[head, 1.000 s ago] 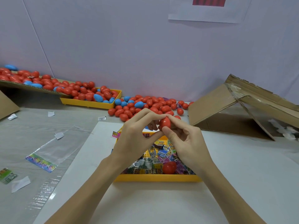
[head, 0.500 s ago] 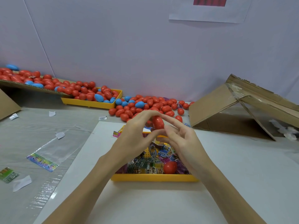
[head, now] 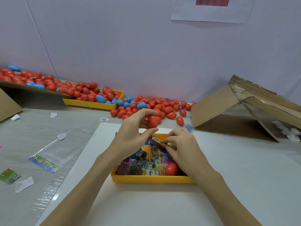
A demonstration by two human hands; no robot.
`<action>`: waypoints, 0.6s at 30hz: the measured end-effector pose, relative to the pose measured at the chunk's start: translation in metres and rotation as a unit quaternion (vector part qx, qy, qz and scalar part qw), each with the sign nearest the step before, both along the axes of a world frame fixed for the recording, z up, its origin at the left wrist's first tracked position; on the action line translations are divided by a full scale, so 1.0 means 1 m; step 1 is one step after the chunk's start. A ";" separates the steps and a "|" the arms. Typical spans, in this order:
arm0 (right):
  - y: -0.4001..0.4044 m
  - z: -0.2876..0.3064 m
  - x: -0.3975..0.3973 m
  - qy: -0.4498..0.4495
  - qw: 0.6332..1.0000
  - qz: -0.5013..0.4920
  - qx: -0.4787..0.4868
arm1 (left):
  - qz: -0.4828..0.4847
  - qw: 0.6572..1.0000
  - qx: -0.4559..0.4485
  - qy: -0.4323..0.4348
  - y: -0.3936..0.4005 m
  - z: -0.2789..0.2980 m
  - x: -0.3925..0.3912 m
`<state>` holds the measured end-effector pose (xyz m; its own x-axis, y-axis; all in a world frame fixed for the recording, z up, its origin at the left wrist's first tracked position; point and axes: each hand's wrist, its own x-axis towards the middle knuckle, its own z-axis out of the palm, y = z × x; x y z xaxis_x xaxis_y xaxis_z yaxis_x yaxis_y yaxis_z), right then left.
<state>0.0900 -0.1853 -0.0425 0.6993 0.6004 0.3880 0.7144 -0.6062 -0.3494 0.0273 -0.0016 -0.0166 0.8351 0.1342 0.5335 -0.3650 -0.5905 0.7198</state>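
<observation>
Red egg: one, glossy plain red plastic, long axis upright, held above the far rim of the yellow tray. Left hand: forefinger on top and thumb beneath, curled round it. Right hand: fingertips pinch one small packet inside the tray. Second egg: one, lying in the tray.

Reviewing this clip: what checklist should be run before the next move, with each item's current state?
1. Left hand grips the held red egg between thumb and fingers, above the yellow tray: ok.
2. Held red egg snapped fully shut: cannot tell, no seam shows.
3. Right hand pinches a small packet in the tray: ok.
4. Only one packet pinched: cannot tell.
5. Egg pile lies behind the tray, path unobstructed: ok.
</observation>
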 end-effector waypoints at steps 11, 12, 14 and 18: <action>-0.006 0.009 -0.007 0.002 0.997 0.051 0.057 | -0.010 0.983 -0.157 0.092 0.003 0.004 -0.001; -0.006 0.011 -0.008 0.020 0.995 0.075 0.057 | -0.011 0.981 -0.169 0.098 0.004 0.004 -0.001; -0.006 0.013 -0.012 0.052 0.993 0.105 0.030 | -0.011 0.978 -0.179 0.109 0.004 0.004 -0.001; -0.005 0.013 -0.015 0.075 0.992 0.102 -0.012 | -0.010 0.973 -0.197 0.118 0.002 0.006 -0.001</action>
<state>0.0751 -0.1899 -0.0292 0.6104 0.7433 0.2737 0.7648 -0.4631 -0.4479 0.0267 0.0002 -0.0104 0.9327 0.2713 0.2374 -0.1714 -0.2457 0.9541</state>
